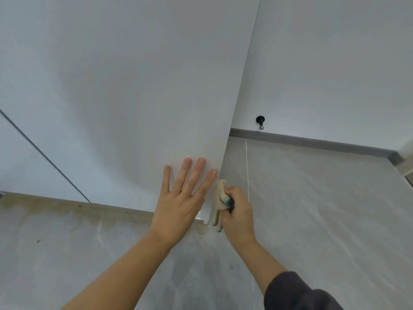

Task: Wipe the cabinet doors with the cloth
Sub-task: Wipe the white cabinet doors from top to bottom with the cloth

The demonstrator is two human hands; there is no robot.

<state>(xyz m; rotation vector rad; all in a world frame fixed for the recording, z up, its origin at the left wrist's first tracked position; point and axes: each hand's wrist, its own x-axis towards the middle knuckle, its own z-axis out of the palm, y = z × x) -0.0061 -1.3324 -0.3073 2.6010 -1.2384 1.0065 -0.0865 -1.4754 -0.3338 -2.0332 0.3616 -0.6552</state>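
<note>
Left hand (181,200) flat, fingers spread on the cabinet door (134,86) — right hand (238,211) grips the cloth (220,198) at its edge

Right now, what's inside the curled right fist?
The right hand grips a bunched beige cloth with a teal patch at the edge of the white cabinet door. Folds hang below the fist; the part inside the palm is covered.

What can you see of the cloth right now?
The cloth is cream, soft-looking fabric with a teal patch, bunched in the right hand, whose fingers curl round it. Its upper end sticks up at the edge of the white cabinet door, near its bottom corner; loose ends hang below the hand.
</note>
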